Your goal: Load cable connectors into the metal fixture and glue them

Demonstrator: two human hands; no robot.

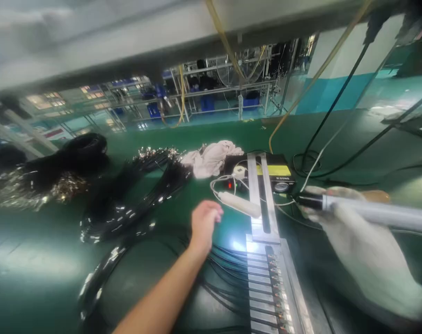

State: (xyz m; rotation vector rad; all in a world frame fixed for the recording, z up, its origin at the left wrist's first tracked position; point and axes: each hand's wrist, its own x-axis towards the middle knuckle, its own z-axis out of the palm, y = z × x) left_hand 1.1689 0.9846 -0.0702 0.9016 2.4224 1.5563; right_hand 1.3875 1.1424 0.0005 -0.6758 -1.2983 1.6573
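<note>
Over a green bench, head view, part blurred. Left hand bare, reaching in from the bottom edge, left of the jig. Fingers loosely curled toward the thumb; cannot tell whether anything thin is pinched there. White stick just beside the fingertips, lying slantwise, its far end over the bracket; thin pale lead looped at its near end.

Right hand in a pale glove, closed round a silver tube with a black collar. Collar points left, toward the bracket, apart from it. Tube runs out at the right edge.

Jig: long, metal, running down to the bottom edge. Black cables enter from the left and lie side by side across it, small coppery ends in a row along its right part. Slotted bracket at its far end, reaching over the box. Bright glow at the jig's far left corner, near the left hand.

Box black, with yellow label, round gauge and red light. White cloth crumpled beside it. Left of that, black bundles with shiny ends. Yellow hose descends behind the box. Beyond: racks with blue bins.
</note>
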